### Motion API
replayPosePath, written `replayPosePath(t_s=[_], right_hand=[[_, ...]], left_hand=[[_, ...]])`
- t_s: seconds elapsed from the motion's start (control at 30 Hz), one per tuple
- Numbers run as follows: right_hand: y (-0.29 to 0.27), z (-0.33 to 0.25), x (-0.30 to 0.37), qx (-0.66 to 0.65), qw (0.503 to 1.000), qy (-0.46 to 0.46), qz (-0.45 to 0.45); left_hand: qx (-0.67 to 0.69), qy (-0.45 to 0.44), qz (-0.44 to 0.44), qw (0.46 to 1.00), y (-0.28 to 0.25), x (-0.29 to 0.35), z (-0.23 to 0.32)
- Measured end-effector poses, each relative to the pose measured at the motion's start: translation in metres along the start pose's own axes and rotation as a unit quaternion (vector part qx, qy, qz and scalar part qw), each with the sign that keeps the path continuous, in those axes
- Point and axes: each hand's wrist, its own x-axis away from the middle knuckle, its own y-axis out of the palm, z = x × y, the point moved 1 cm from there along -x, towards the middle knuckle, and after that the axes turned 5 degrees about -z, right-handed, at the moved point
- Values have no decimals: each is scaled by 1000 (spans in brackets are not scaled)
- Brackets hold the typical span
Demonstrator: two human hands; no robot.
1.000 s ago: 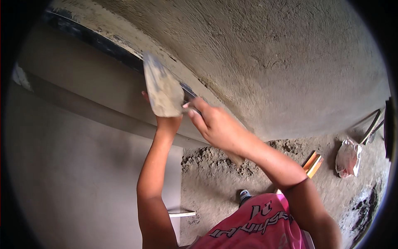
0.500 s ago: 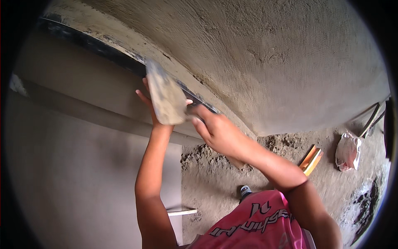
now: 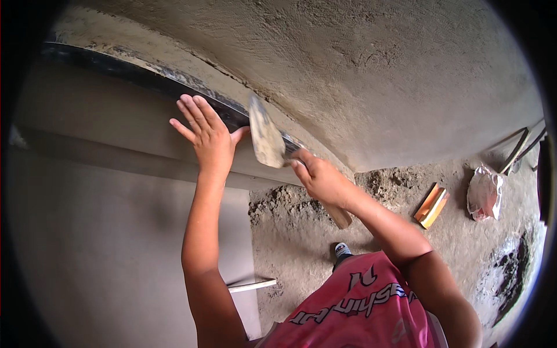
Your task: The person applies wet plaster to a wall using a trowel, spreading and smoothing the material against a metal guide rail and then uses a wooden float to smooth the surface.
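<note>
My right hand (image 3: 324,181) is wrapped round the wooden handle of a pointed trowel (image 3: 266,136). Mortar smears the trowel's metal blade, which lies close to the plastered ledge (image 3: 278,107). Along the ledge's lower edge runs a long dark straightedge strip (image 3: 139,76). My left hand (image 3: 210,136) is open, its fingers stretched out and spread against the strip, with the thumb pointing toward the blade. I cannot tell how firmly the palm presses on it.
Rough plaster covers the wall (image 3: 406,75) above the ledge. On the floor at right lie an orange-and-yellow float (image 3: 431,206) and a clear plastic bag (image 3: 485,194). Mortar crumbs (image 3: 394,184) line the wall's foot. A pale thin strip (image 3: 252,285) sticks out at lower left.
The trowel has moved right, away from in front of my left hand, which now shows fully. My left hand has shifted slightly left.
</note>
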Motion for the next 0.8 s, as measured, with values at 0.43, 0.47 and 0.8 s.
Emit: replayPosePath(t_s=[0.43,0.47,0.8], right_hand=[[-3,-47,-29,4,990,-141,26],[-2,-33,-28,3,990,-136,36],[4,-32,3,13,999,-18,-45]], left_hand=[[11,13,40,999,6,6,-5],[-123,-16,-27,992,8,5,-2],[31,-2,-6,1000,6,10,-9]])
